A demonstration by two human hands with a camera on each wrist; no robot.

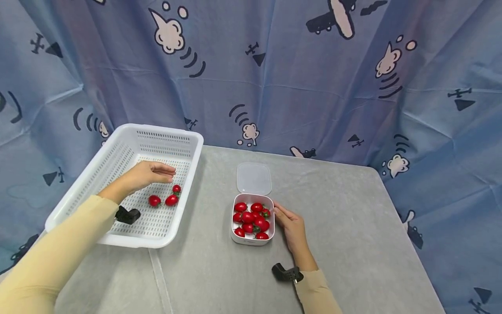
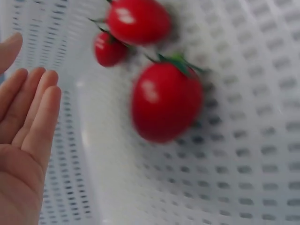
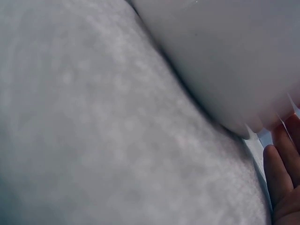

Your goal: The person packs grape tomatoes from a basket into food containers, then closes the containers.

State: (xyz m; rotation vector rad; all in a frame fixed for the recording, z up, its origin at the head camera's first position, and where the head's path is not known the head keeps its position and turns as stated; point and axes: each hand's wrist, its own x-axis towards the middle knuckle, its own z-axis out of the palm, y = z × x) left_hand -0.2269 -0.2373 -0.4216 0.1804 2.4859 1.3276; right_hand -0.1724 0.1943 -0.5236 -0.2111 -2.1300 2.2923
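My left hand (image 1: 142,178) hovers over a white perforated basket (image 1: 190,187), its fingers extended and nothing in them. Beneath and beside it, three red cherry tomatoes (image 1: 154,200) with green stems lie on the basket floor; the left wrist view shows a large tomato (image 2: 166,102) apart from the fingers. A small white square box (image 1: 249,242) holds several cherry tomatoes (image 1: 248,217). Against the box's right side rests my right hand (image 1: 293,229), fingers fairly straight. In the right wrist view, the fingertips touch the box wall (image 3: 220,61).
A translucent lid (image 1: 253,178) lies flat on the grey table (image 1: 345,226) just behind the box. Behind the table hangs a blue curtain (image 1: 235,56) with cartoon planes. The basket's raised walls surround the tomatoes on the left.
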